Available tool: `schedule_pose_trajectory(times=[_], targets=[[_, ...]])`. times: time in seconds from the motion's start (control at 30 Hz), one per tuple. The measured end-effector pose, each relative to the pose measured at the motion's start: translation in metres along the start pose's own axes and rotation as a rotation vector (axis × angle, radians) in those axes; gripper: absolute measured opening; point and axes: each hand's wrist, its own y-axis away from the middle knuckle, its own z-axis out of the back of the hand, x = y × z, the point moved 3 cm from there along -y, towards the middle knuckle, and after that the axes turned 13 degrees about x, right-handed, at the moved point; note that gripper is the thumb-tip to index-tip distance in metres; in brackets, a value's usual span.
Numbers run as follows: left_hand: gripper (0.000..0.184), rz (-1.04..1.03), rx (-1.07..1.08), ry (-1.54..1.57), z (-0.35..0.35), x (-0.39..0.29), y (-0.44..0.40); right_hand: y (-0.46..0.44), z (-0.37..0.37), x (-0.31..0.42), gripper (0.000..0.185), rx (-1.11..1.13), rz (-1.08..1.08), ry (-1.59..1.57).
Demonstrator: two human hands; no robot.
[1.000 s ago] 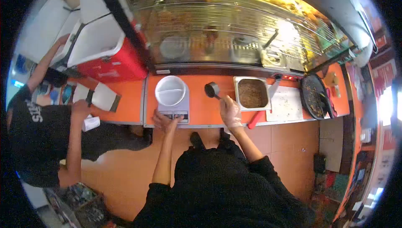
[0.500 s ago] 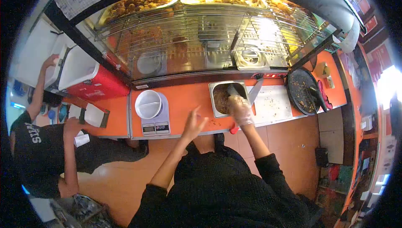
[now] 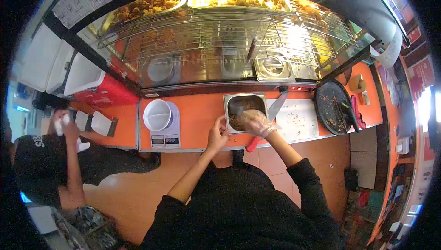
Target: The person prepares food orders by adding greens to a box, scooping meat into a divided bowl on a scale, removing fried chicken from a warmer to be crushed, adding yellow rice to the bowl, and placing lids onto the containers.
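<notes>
My right hand, in a clear plastic glove, is closed over the front of a rectangular metal pan. The pan holds a brown crumbly food. A grey, blurred shape shows beside the fingers inside the pan; what the hand grips is hidden. At the pan's left front side is my bare left hand, fingers apart, with its fingertips close against the wall. To the right of the pan lies a knife, blade toward the cabinet. Its red handle juts past the counter's front edge.
A white two-part bowl rests on a scale. Rightward are a white board with crumbs and a black pan. Behind stands a lit glass food cabinet. At left, another person handles something white near a red cooler.
My left hand has moved up to the pan's left side. My right hand has shifted left, and the utensil-like shape now shows farther left. The other person's hands have come together.
</notes>
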Motion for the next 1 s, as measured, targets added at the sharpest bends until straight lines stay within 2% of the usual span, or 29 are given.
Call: schedule_pose_trajectory(times=[0.1, 0.17, 0.2, 0.23, 0.3, 0.33, 0.4, 0.5, 0.57, 0.63, 0.7, 0.77, 0.83, 0.87, 0.9, 0.97, 1.0], targets=[[0.048, -0.009, -0.043, -0.030, 0.003, 0.002, -0.002, 0.011, -0.019, 0.006, 0.035, 0.101, 0.079, 0.072], [0.033, 0.091, -0.072, 0.203, 0.000, -0.003, 0.001, 0.018, -0.013, 0.014, 0.034, 0.122, 0.137, -0.097], [0.033, 0.094, -0.074, 0.205, -0.002, 0.003, 0.001, 0.014, -0.002, 0.023, 0.027, 0.020, 0.163, -0.126], [0.028, 0.105, -0.084, 0.292, -0.004, 0.010, -0.001, 0.010, 0.000, 0.026, 0.027, 0.022, 0.164, -0.128], [0.022, 0.116, -0.096, 0.381, -0.008, 0.015, 0.000, 0.001, 0.001, 0.025, 0.013, 0.083, -0.078, -0.349], [0.019, 0.118, -0.119, 0.364, -0.010, 0.012, 0.001, -0.005, 0.006, 0.028, 0.013, 0.085, -0.073, -0.347], [0.017, 0.116, -0.149, 0.344, -0.010, -0.002, 0.000, -0.014, 0.019, 0.028, 0.006, -0.073, -0.192, -0.348], [0.015, 0.089, -0.225, 0.212, -0.013, -0.019, 0.005, -0.014, 0.013, 0.025, 0.003, -0.120, -0.265, -0.349], [0.013, 0.101, -0.183, 0.412, -0.017, -0.010, 0.003, -0.015, 0.014, 0.025, 0.007, -0.189, -0.254, -0.381], [0.014, 0.068, -0.166, 0.380, -0.015, -0.013, -0.001, -0.014, 0.015, 0.027, 0.012, -0.257, -0.252, -0.422], [0.015, 0.032, -0.146, 0.357, -0.016, -0.014, -0.001, -0.004, 0.016, 0.015, 0.022, -0.301, -0.637, -0.598], [0.014, 0.007, -0.150, 0.319, -0.011, -0.013, -0.003, 0.004, 0.003, 0.006, 0.028, -0.300, -0.683, -0.634], [0.015, -0.007, -0.164, 0.234, -0.006, -0.016, 0.004, 0.009, 0.005, 0.009, 0.027, -0.678, -0.721, -0.849], [0.015, -0.027, -0.178, 0.150, -0.003, -0.019, 0.005, 0.020, -0.014, -0.001, 0.026, -0.715, -0.852, -1.225], [0.015, -0.027, -0.181, 0.153, -0.001, -0.015, 0.006, 0.021, -0.011, 0.000, 0.026, -0.712, -0.851, -1.224], [0.017, 0.004, -0.161, 0.058, 0.003, -0.004, 0.010, 0.026, -0.014, 0.002, 0.024, -0.805, -0.962, -1.389], [0.017, 0.004, -0.163, 0.058, 0.006, -0.005, 0.013, 0.027, -0.015, -0.002, 0.023, -0.808, -1.028, -1.361]])
